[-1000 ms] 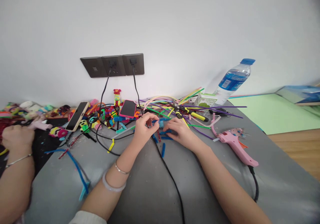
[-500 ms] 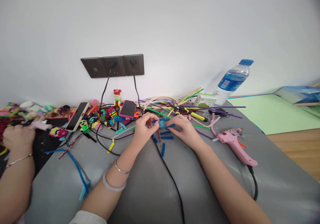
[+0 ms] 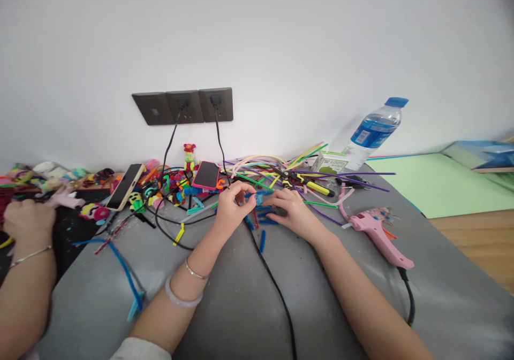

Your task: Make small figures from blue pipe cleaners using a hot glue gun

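Observation:
My left hand (image 3: 235, 206) pinches a small light-blue pipe-cleaner piece (image 3: 259, 199) between thumb and index finger. Just right of it is my right hand (image 3: 289, 210), its thumb and fingers apart over short dark-blue pipe-cleaner pieces (image 3: 268, 222) on the grey table. Whether its fingertips touch one of them is hard to see. Another short blue pipe-cleaner piece (image 3: 262, 241) lies closer to me, beside a black cable (image 3: 277, 285). Behind my hands spreads a heap of coloured pipe cleaners (image 3: 257, 163) with yellow-and-black pliers (image 3: 315, 184) on top.
A pink glue gun (image 3: 379, 234) lies at right, near a water bottle (image 3: 373, 135) and a small box (image 3: 331, 162). Two phones (image 3: 206, 175) and pipe-cleaner figures (image 3: 189, 156) sit along the wall. Another person's hand (image 3: 30, 221) rests at far left. A long blue pipe cleaner (image 3: 124, 266) lies front left.
My right hand has moved off the light-blue piece and lowered slightly toward the dark-blue pieces, its fingers spreading. My left hand keeps its pinch, nearly unmoved.

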A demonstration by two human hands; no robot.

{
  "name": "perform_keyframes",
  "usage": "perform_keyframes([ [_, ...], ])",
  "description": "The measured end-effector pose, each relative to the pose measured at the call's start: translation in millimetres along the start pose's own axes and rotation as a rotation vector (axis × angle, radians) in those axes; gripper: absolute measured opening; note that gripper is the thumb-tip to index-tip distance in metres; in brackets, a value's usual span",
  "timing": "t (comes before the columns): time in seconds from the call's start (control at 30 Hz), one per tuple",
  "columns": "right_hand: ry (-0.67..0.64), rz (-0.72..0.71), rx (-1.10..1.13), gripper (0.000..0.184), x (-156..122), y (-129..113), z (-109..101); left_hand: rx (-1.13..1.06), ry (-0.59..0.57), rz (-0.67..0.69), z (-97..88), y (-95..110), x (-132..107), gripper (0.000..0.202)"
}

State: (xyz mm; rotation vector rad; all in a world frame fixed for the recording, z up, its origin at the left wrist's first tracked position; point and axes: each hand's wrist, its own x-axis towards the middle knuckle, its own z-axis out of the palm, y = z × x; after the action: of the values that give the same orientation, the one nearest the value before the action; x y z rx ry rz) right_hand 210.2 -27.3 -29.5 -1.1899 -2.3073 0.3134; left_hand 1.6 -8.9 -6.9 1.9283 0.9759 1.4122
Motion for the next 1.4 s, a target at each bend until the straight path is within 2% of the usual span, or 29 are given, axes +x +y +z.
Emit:
perform_keyframes([
  [0.27, -0.032, -0.011, -0.048, 0.001, -2, -1, -1, -0.003, 0.009, 0.01, 0.7, -1, 0, 0.005],
  [0.57, -0.021, 0.008, -0.103, 0.005, -3, -5, -5, 0.015, 0.008, -0.004, -0.3, 3, 1, 0.005],
  [0.8, 0.015, 0.074, -0.154, 0.008, -6, 5, -10, 0.005, 0.01, -0.015, -0.1, 2, 0, 0.005],
  [1.0, 0.042, 0.085, -0.099, 0.008, -5, 9, -11, 0.001, 0.011, -0.012, 0.0, 1, 0, 0.004],
  [1.17, 0.122, 0.113, -0.023, 0.005, -3, 11, -10, 0.0, 0.004, -0.023, 0.1, 1, 0, 0.005],
  [1.4, 0.315, 0.29, 0.176, 0.007, -3, 11, -9, -0.008, 0.009, -0.014, 0.3, 1, 0, 0.004],
])
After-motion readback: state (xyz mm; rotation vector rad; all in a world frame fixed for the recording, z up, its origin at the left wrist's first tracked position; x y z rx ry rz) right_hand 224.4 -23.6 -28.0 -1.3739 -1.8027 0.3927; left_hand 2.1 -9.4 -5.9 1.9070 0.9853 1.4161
